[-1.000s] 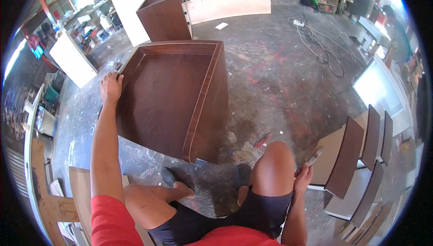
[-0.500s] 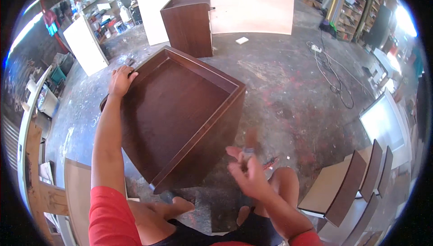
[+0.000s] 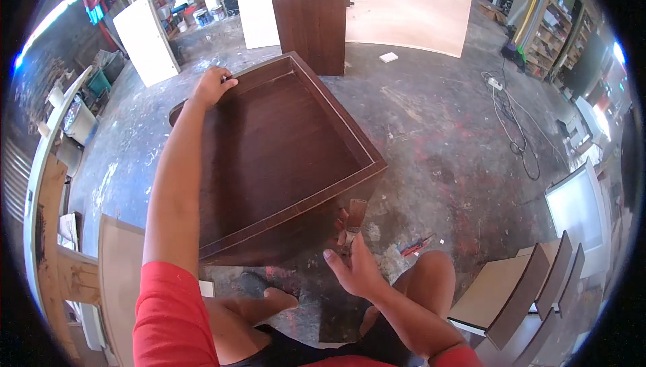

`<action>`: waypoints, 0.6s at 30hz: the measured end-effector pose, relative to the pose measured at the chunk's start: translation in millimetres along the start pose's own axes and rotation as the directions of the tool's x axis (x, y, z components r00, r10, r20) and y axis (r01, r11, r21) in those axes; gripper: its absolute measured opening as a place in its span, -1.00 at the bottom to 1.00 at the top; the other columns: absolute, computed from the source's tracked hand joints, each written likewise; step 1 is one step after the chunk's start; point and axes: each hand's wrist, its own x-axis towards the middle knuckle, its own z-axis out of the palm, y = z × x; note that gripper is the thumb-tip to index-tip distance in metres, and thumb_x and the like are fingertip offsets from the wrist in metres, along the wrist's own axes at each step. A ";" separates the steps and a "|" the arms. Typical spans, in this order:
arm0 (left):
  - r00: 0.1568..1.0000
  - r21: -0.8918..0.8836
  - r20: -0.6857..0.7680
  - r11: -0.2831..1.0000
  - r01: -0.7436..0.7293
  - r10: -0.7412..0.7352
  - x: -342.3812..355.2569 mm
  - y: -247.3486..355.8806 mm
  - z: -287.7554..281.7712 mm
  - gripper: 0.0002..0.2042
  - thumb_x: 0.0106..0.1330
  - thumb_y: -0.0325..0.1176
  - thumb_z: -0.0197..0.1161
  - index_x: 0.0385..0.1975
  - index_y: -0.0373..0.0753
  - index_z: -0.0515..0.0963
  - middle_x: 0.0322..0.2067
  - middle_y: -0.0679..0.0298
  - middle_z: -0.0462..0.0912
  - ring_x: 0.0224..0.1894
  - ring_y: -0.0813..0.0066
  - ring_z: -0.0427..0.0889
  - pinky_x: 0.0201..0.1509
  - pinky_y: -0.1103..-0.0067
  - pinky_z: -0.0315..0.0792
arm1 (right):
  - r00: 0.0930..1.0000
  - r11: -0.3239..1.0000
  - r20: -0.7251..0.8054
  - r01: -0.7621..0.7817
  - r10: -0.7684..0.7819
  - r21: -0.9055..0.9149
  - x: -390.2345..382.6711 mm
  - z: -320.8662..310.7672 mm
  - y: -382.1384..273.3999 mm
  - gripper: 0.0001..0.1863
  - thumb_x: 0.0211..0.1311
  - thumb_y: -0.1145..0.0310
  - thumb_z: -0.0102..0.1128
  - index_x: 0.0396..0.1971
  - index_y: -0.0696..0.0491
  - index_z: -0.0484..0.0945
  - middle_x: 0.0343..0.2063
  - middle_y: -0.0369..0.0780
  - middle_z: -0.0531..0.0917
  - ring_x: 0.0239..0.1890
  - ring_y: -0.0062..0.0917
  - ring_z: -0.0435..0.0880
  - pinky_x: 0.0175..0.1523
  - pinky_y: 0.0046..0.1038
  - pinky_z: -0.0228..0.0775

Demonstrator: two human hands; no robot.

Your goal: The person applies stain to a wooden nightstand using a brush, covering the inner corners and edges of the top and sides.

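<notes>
A dark brown wooden cabinet (image 3: 269, 145) with a raised rim round its recessed top stands tilted in front of me. My left hand (image 3: 214, 87) grips that rim at the far left side, fingers hooked over the edge. In my right hand (image 3: 356, 266) is a paintbrush (image 3: 355, 217), its reddish-brown bristles pointing up, just off the cabinet's near right side. Part of the brush handle is hidden by my fingers. A red tool that looks like pliers (image 3: 417, 245) lies on the floor beside my right knee.
A smaller brown cabinet (image 3: 309, 30) stands beyond, before a pale panel (image 3: 410, 10). Brown-edged drawers (image 3: 505, 286) are stacked at the right. A power strip (image 3: 494, 83) with cable lies on the floor. A white board (image 3: 145, 41) leans at far left, and a wooden frame (image 3: 50, 219) stands nearer.
The cabinet has turned clockwise, its right corner swinging nearer to me, with my left hand still on the rim. The brush, blurred earlier, is now sharp and upright. My view has shifted left.
</notes>
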 end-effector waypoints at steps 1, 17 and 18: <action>0.999 0.064 -0.005 0.997 0.052 -0.052 1.0 3.3 1.2 -0.64 0.30 -0.09 0.44 -0.13 -0.26 0.70 -0.16 -0.01 0.68 0.00 -0.02 0.66 0.13 0.22 0.51 | 1.000 0.999 0.021 -0.019 0.020 -0.047 -2.0 0.2 -2.0 -0.46 0.45 0.17 0.24 0.19 0.16 0.24 -0.03 -0.05 0.55 -0.07 -0.34 0.64 -0.11 -0.36 0.53; 0.983 0.168 -0.104 0.972 0.166 -0.150 -42.9 82.3 -44.5 -0.58 0.29 0.04 0.42 -0.07 -0.17 0.71 0.01 0.01 0.65 0.17 -0.02 0.58 0.27 0.21 0.45 | 0.912 0.967 -0.343 0.253 -0.226 0.036 -40.5 -14.8 -7.7 -0.58 0.51 0.19 0.15 0.12 0.13 0.28 0.05 -0.08 0.48 -0.02 -0.45 0.56 0.07 -0.29 0.49; 0.983 0.165 -0.123 0.974 0.155 -0.135 -43.7 92.5 -47.9 -0.57 0.28 0.05 0.43 -0.07 -0.18 0.71 0.01 0.01 0.66 0.17 -0.01 0.58 0.26 0.21 0.45 | 0.909 0.967 -0.348 0.254 -0.227 0.033 -41.7 -26.5 -3.9 -0.58 0.51 0.19 0.15 0.12 0.13 0.28 0.05 -0.08 0.48 -0.02 -0.45 0.56 0.07 -0.29 0.49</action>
